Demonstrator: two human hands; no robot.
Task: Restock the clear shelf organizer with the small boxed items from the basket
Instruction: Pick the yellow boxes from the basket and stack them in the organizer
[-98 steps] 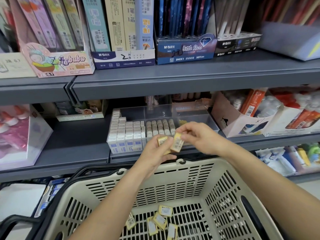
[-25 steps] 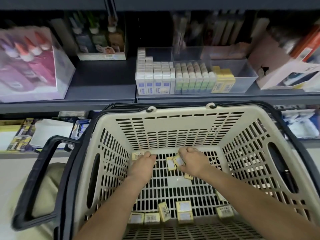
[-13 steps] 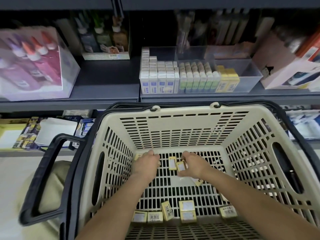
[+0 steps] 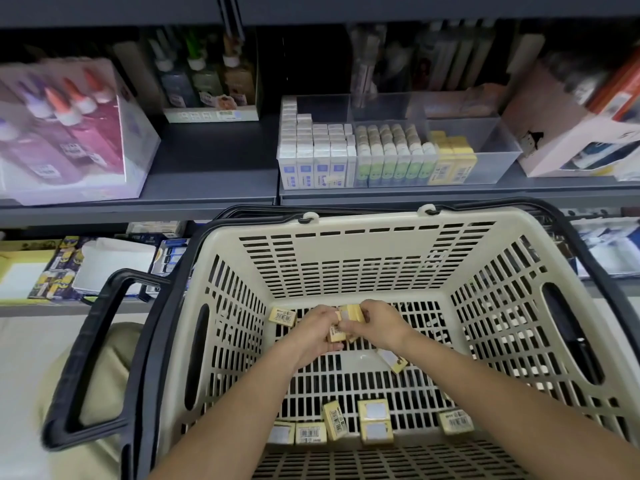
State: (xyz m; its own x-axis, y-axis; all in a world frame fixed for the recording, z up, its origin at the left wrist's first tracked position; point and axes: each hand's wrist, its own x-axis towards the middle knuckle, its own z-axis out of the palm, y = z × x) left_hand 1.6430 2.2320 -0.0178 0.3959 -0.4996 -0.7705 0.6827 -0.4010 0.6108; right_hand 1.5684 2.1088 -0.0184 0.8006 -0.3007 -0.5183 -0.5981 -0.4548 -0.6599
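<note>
Both hands are down inside the beige slotted basket (image 4: 363,244). My left hand (image 4: 313,336) and my right hand (image 4: 381,323) meet at its far floor, together holding a few small yellow boxes (image 4: 349,313). One loose yellow box (image 4: 282,316) lies left of my left hand, another (image 4: 393,360) under my right wrist. Several more yellow boxes (image 4: 375,420) lie along the near floor. On the shelf above stands the clear organizer (image 4: 498,143), with white boxes, green-labelled boxes and a short row of yellow boxes (image 4: 452,161) inside; its right end holds nothing.
The basket's black handle (image 4: 90,358) hangs out to the left. A clear case of glue bottles (image 4: 62,133) stands on the shelf at left. A white carton (image 4: 568,140) sits right of the organizer. Stationery packs fill the lower shelf at left.
Since the oldest frame my hands dropped from the organizer into the basket. In the last second they came together and gathered yellow boxes off the far floor.
</note>
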